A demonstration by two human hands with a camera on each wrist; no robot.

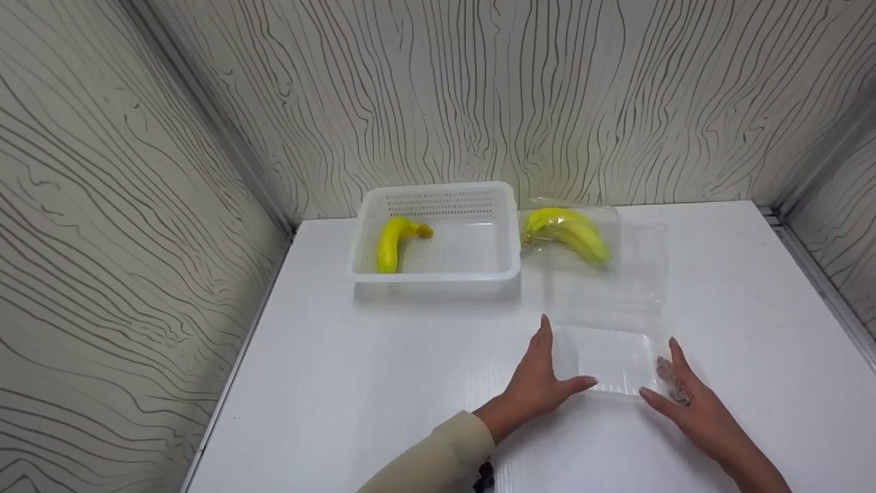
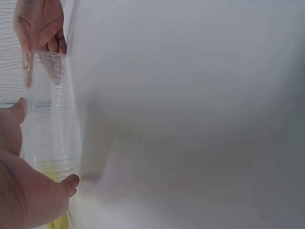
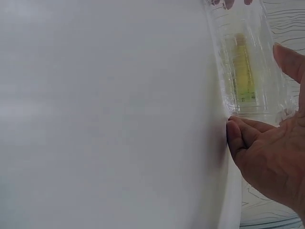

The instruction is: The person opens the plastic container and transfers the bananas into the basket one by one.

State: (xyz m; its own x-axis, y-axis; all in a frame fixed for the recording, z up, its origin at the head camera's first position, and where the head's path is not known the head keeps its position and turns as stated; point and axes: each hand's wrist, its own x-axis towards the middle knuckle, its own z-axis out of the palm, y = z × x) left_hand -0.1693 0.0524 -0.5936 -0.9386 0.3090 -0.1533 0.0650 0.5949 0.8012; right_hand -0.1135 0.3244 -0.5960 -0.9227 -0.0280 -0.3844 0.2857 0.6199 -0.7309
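The clear container (image 1: 606, 356) sits between both hands.

A white table (image 1: 383, 383) bears a basket (image 1: 438, 274) and clear clamshell box (image 1: 606, 356).

I work in a staged recording booth: a bare white bench (image 1: 383, 383) enclosed by wood-grain panel walls (image 1: 102, 205).

A white plastic basket (image 1: 438, 233) stands at the far edge of the white surface (image 1: 356, 383), toward its far left corner. A single yellow banana (image 1: 391, 241) lies in the basket's left part. Walls (image 1: 102, 205) with a wavy wood-grain pattern enclose the surface.
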